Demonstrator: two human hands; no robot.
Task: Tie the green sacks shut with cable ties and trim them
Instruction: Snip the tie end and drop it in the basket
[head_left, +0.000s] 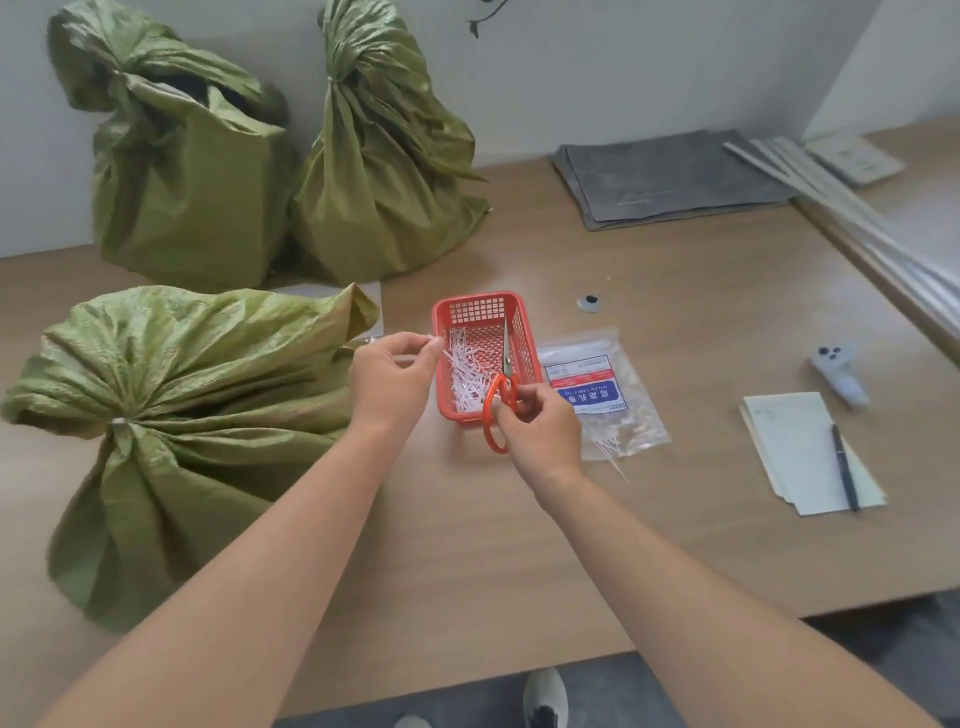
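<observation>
A white tie offcut (435, 339) is pinched by the left hand (392, 382); orange-handled steel scissors (505, 358), at its three o'clock, are gripped by the right hand (543, 434).

My only camera sat on my head (wide lens), facing forward and down, close over the bench (675, 519), my left hand (395, 376) and right hand (543, 423).

This looks to me like an office turned packing room. I work at a wide wood-laminate desk (571, 519) with a round cable grommet (590, 302) in its top, set against a bare white wall (571, 78). A notepad (789, 447) with a pen (845, 467) lies to my right (a second desk (924, 208) adjoins there), and green sacks (171, 415) crowd the surface.
</observation>
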